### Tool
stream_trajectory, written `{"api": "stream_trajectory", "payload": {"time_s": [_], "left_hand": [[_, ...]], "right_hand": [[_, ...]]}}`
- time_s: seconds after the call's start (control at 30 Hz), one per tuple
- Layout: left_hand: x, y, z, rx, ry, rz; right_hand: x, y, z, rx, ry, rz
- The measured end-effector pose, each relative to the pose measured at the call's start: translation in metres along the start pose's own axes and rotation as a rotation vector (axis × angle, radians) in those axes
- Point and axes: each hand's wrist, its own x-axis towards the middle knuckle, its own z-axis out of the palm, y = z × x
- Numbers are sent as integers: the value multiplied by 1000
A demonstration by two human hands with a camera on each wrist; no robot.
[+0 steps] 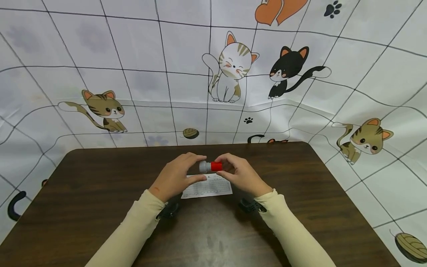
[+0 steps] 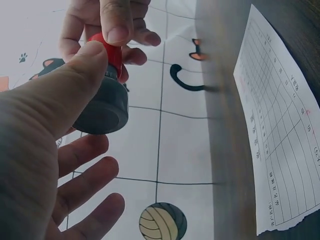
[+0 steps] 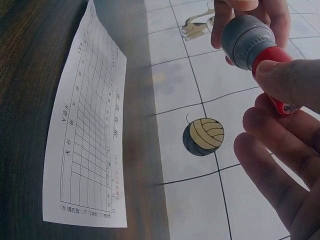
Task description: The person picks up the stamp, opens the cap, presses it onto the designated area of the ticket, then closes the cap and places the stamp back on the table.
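A small stamp with a red handle and a wider grey ridged end (image 1: 204,167) is held sideways above the table. My right hand (image 1: 241,172) pinches the red handle (image 3: 272,56) between thumb and fingers, its other fingers loosely spread in the right wrist view. My left hand (image 1: 181,174) is around the grey end, with thumb and index finger on either side of it and small gaps in the head view. From the left wrist, the thumb overlaps the stamp while the lower fingers extend apart. Beneath the hands lies a white printed form (image 1: 208,187) with a ruled grid.
The dark brown wooden table (image 1: 110,185) has rounded far corners. Behind and beside it hangs a white sheet (image 1: 150,92) with black grid lines and cartoon cats. Dark wrist devices (image 1: 248,205) sit at both cuffs of the cream sleeves (image 1: 287,218).
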Motion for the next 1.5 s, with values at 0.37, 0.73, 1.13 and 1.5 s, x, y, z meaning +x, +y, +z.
{"api": "stream_trajectory", "payload": {"time_s": [0.37,0.73,1.13,1.5], "left_hand": [[-1,5,-3,29,33,10],[-1,2,-2,78,95,38],[1,0,0,108,150,62],[4,0,3,95,139,69]], "right_hand": [[0,-7,0,14,16,-28],[4,-15,-3,-69,-94,115],[6,-21,-7,-432,-2,-5],[10,-21,-8,-431,10,-61]]}}
